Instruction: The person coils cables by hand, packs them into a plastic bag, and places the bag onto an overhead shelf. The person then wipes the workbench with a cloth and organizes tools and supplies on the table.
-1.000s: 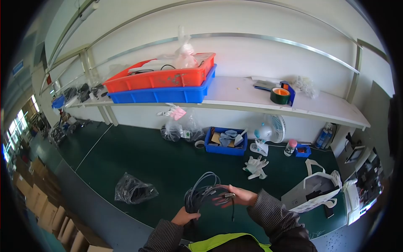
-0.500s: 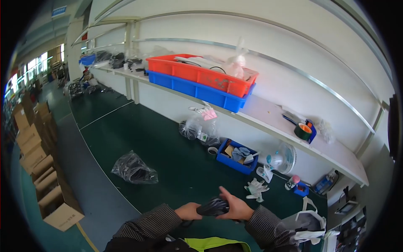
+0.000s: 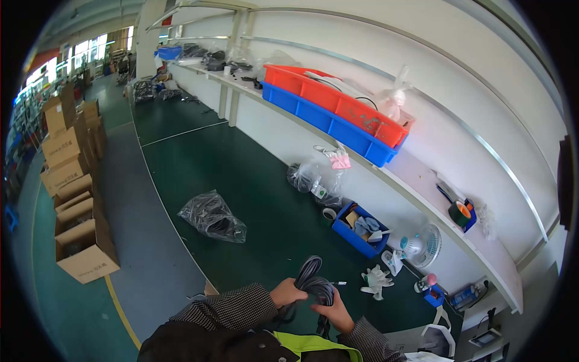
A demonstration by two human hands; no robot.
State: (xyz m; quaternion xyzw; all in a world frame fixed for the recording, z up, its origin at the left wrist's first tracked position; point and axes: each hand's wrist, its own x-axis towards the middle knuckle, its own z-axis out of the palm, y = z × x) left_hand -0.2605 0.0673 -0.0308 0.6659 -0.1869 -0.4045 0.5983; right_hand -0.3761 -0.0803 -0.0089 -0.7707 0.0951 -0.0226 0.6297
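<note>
A looped bundle of black cable [image 3: 310, 273] is held between my two hands over the near edge of the green table. My left hand [image 3: 288, 293] is closed around the left side of the coil. My right hand [image 3: 338, 311] pinches the coil's right side, with the thumb across the strands. A small pale connector end [image 3: 340, 283] sticks out to the right just above my right hand. Some loops hang below my hands, partly hidden by the sleeves. Farther along the table lies a clear plastic bag [image 3: 212, 217] with dark contents.
A white glove [image 3: 377, 282] lies right of my hands. Behind it are a blue bin [image 3: 360, 232], a tape roll [image 3: 329, 213] and a small fan [image 3: 422, 246]. Red [image 3: 338, 104] and blue [image 3: 325, 123] crates sit stacked on the shelf. Cardboard boxes [image 3: 87, 250] line the floor at left.
The cable bundle has been raised and its loops now fan apart, with a connector end showing. My view has turned left, so the surroundings sit farther right in the picture.
</note>
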